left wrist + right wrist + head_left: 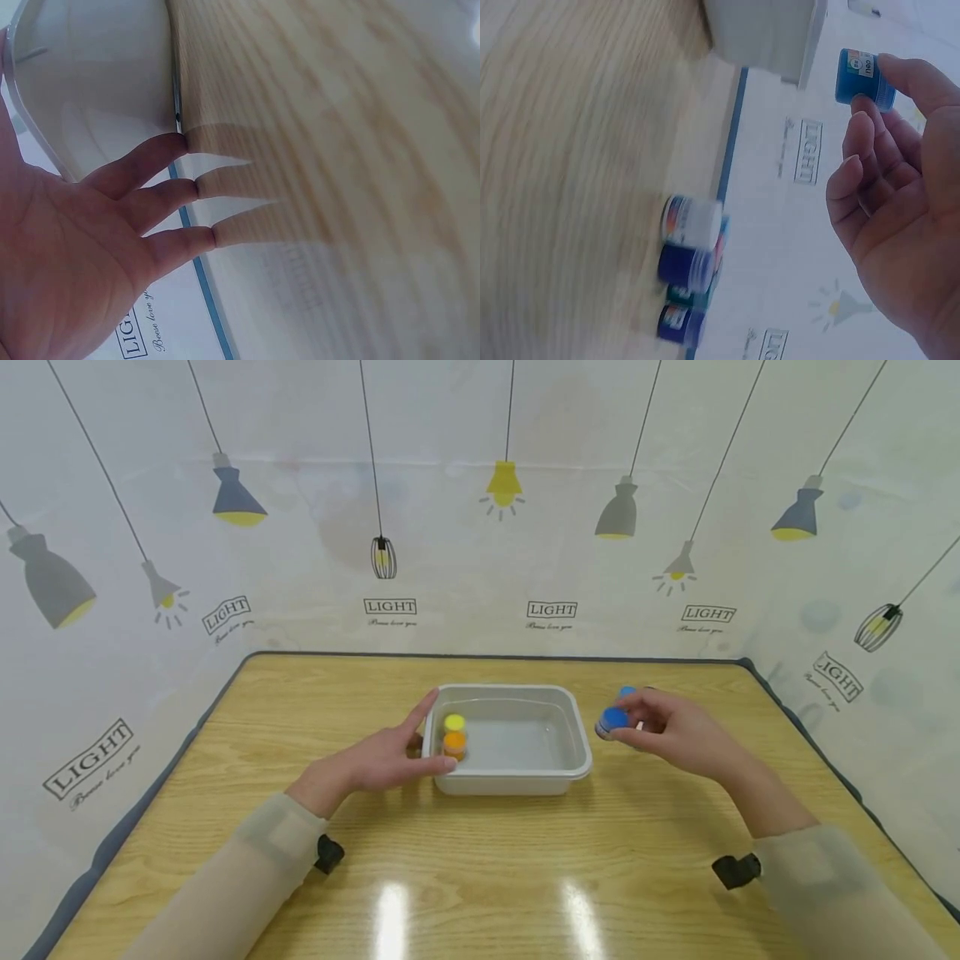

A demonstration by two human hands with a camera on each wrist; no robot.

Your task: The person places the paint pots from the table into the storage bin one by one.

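Right of the frame's middle, the right hand (684, 733) is pinching a blue jar (614, 718) just beside the white tub's (510, 785) right end. The tub is lying longways, left to right. The left hand (382, 762), fingers straight, is touching its left end, farther from the jar.

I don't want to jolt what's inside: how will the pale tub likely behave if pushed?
The pale tub is probably light and slightly flexible, as its walls look like thin plastic. Wide and low, it should slide rather than tip. The yellow-topped jar and orange-topped jar sit at its left end, so that side may feel heavier.
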